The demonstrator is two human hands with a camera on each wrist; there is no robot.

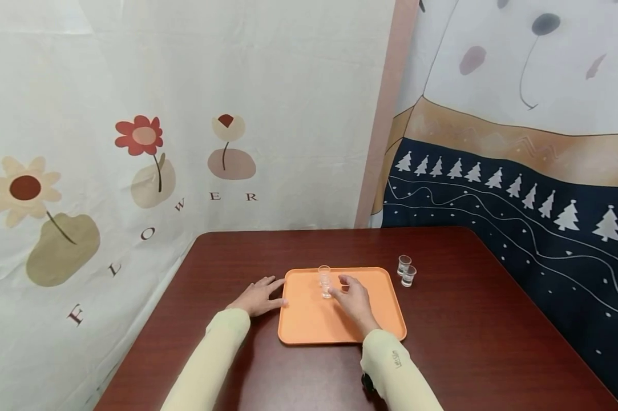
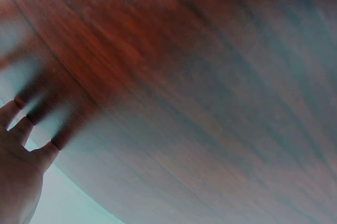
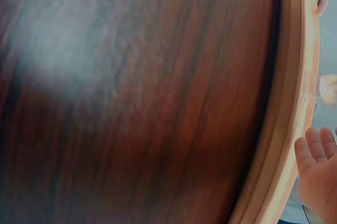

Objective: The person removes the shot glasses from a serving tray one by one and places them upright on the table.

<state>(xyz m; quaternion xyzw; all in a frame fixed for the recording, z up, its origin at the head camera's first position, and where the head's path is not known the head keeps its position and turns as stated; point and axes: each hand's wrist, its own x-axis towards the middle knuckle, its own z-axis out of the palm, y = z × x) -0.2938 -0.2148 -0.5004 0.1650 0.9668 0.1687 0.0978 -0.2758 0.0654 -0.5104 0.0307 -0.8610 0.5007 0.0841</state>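
Note:
Two small clear shot glasses stand on an orange tray [image 1: 309, 325]: a rear shot glass [image 1: 324, 274] and a front shot glass [image 1: 326, 292], one close behind the other. My right hand [image 1: 356, 302] is over the tray, just right of the front glass. Its thumb and fingers are apart, and they hold nothing; in the right wrist view the right hand [image 3: 318, 174] shows extended fingers. At the tray's left edge, my left hand [image 1: 257, 297] lies with spread fingers, the tips touching or very near the rim. The left wrist view shows the left hand [image 2: 23, 166] over the tabletop.
Right of the tray, two more shot glasses stand close together on the dark wooden table [image 1: 468, 331]: a farther shot glass [image 1: 404, 264] and a nearer shot glass [image 1: 408, 276]. Printed cloths hang behind the table and along its sides.

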